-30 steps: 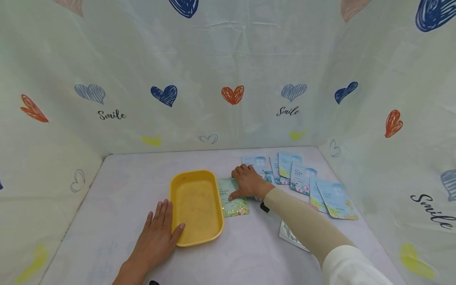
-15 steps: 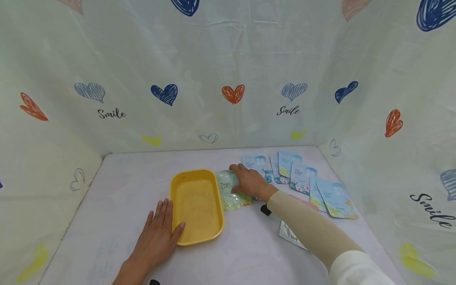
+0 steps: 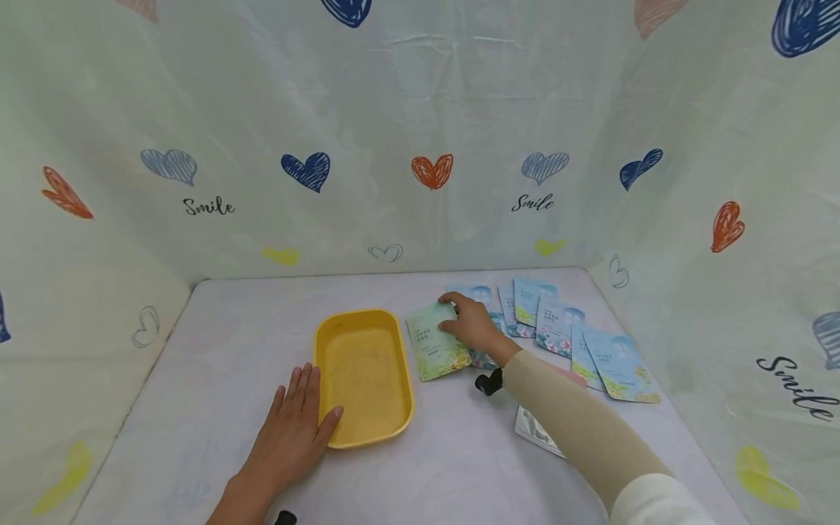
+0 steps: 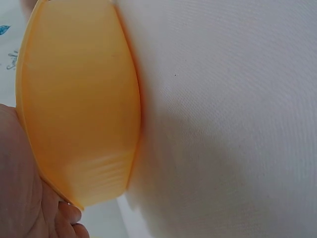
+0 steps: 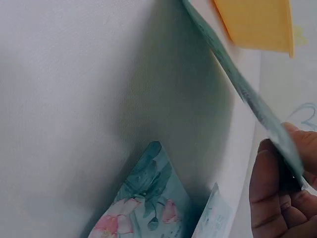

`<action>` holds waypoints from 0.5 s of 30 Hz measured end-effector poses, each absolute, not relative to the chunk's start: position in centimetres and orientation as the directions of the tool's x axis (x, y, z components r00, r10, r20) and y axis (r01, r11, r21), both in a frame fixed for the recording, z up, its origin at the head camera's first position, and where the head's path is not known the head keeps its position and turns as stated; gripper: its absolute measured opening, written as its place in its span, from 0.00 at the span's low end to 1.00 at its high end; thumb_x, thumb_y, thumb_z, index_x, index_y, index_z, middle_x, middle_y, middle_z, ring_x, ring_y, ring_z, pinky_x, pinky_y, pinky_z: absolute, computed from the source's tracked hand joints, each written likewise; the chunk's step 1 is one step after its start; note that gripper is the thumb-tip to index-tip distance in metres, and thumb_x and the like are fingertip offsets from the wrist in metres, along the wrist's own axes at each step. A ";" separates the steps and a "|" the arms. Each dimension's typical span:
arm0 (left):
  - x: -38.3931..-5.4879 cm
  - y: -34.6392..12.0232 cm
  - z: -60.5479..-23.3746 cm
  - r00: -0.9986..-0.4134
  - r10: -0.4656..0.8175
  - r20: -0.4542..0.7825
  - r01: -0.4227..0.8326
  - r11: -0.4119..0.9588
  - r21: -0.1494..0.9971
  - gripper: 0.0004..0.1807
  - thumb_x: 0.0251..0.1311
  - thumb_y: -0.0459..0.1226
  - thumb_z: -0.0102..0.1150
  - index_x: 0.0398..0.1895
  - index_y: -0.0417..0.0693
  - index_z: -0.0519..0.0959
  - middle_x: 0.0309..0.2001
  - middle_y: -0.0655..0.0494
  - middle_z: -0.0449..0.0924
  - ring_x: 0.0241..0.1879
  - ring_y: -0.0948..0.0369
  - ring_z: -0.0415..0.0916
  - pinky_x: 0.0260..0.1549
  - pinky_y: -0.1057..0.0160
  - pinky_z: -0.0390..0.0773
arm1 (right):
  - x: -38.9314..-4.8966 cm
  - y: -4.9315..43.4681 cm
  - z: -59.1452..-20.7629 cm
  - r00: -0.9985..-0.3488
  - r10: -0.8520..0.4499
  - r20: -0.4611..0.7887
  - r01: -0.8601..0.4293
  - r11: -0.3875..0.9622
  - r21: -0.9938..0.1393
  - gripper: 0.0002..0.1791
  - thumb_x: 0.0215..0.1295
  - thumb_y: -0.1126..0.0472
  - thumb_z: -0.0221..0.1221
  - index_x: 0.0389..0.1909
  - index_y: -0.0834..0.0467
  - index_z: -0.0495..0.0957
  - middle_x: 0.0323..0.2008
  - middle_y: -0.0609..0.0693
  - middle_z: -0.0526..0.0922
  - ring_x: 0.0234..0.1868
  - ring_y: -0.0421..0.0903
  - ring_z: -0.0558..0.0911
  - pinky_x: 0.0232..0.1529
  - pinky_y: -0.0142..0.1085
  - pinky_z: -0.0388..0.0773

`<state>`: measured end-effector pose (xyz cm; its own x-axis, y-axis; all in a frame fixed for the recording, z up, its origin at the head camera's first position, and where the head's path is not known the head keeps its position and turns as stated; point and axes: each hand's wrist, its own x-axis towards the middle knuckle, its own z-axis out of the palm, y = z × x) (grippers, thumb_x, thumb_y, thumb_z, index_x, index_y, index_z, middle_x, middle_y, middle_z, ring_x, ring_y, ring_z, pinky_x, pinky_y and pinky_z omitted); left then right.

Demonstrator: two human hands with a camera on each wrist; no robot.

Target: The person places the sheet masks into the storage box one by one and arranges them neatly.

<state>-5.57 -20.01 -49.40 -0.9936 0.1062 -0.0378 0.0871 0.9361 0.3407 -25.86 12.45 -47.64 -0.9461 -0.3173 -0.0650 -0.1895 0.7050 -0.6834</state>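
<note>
A green flat sachet, like a face mask packet (image 3: 432,348), is pinched at its right edge between the thumb and fingers of my right hand (image 3: 477,325). The right wrist view shows the packet (image 5: 233,74) edge-on, raised off the table with a shadow under it. Just left of it lies a yellow plastic tray (image 3: 364,379) with nothing inside. Straight fingers of my left hand (image 3: 289,430) rest against the tray's left rim. From the left wrist, the tray's outer wall (image 4: 81,99) shows, with the hand (image 4: 25,183) along its rim.
Several blue packets (image 3: 620,364) lie spread at the back right, some overlapping; one with pink flowers (image 5: 143,198) is just below the right hand. A pink strip (image 3: 572,375) and a silver-white packet (image 3: 537,434) show partly behind the right forearm. Patterned curtains (image 3: 433,219) border the table.
The right hand has drawn the green packet slightly right and up, away from the tray, and it now tilts. The left hand and tray have stayed in place.
</note>
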 end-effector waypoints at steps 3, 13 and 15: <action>-5.6 -20.0 -49.4 -0.994 0.106 -0.038 0.087 0.937 0.339 0.49 0.81 0.62 0.39 0.84 0.30 0.45 0.84 0.33 0.44 0.84 0.38 0.40 0.79 0.31 0.47 | -26.1 12.8 -48.0 -0.947 -0.315 -0.065 -0.188 0.706 -0.683 0.28 0.73 0.59 0.67 0.71 0.53 0.74 0.64 0.63 0.82 0.57 0.60 0.84 0.49 0.49 0.85; -5.5 -19.7 -49.4 -0.993 0.111 -0.031 0.094 0.936 0.338 0.49 0.81 0.60 0.43 0.84 0.30 0.44 0.84 0.33 0.44 0.84 0.38 0.41 0.79 0.32 0.48 | -26.3 14.8 -47.7 -0.951 -0.289 -0.109 -0.099 0.619 -0.779 0.29 0.74 0.58 0.65 0.73 0.53 0.70 0.65 0.67 0.78 0.35 0.51 0.81 0.36 0.41 0.76; -5.5 -19.7 -49.4 -0.993 0.109 -0.033 0.092 0.936 0.339 0.49 0.81 0.60 0.43 0.84 0.31 0.44 0.84 0.33 0.44 0.84 0.38 0.40 0.79 0.32 0.48 | -26.4 15.2 -47.5 -0.954 -0.278 -0.109 -0.085 0.600 -0.795 0.29 0.74 0.57 0.65 0.73 0.52 0.70 0.67 0.66 0.76 0.39 0.53 0.80 0.37 0.41 0.74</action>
<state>-5.47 -19.72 -49.41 -0.9935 0.1092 -0.0326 0.0917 0.9363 0.3391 -26.39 15.16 -47.48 -0.9544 -0.2782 -0.1085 -0.0845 0.6002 -0.7953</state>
